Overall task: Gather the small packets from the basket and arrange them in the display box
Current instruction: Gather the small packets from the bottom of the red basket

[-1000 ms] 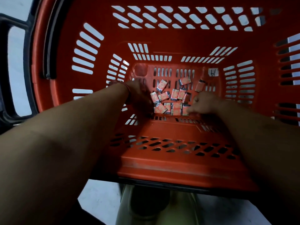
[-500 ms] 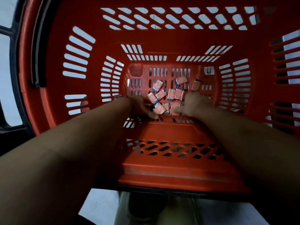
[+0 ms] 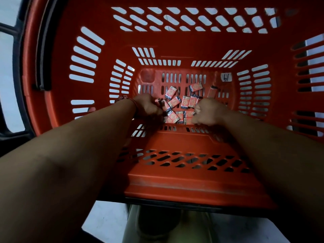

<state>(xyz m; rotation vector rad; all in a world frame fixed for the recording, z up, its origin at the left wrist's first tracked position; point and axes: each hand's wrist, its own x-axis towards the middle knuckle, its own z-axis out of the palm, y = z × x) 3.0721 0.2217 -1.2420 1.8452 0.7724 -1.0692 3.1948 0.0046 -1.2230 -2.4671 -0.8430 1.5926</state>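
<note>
Both arms are reaching down into the red basket (image 3: 175, 179), right to its slotted bottom. On the left there's a thin band (image 3: 125, 99) round the wrist, and the left hand (image 3: 148, 106) is balled up, fingers curled tight at the left edge of the pile with a packet edge poking out at the knuckles, so it has a grip on at least one. How many are inside that fist can't be seen. In the middle lie the packets (image 3: 185, 102), small pink-and-blue ones strewn across the basket bottom, some flat, some overlapping, one standing off alone toward the far right. Call it roughly a dozen in view, since the overlap and the two hands rule out an exact count. To the right, the right hand (image 3: 209, 114) is hunched over the near right side of the pile with its fingers curled down and its tips touching the packets; whether it has one pinched, I cannot tell. Far right on the back wall sits one small white label (image 3: 226, 78) with a handwritten mark. Below the near rim, one shoe (image 3: 157, 223) shows on the pale floor (image 3: 105, 218).
</note>
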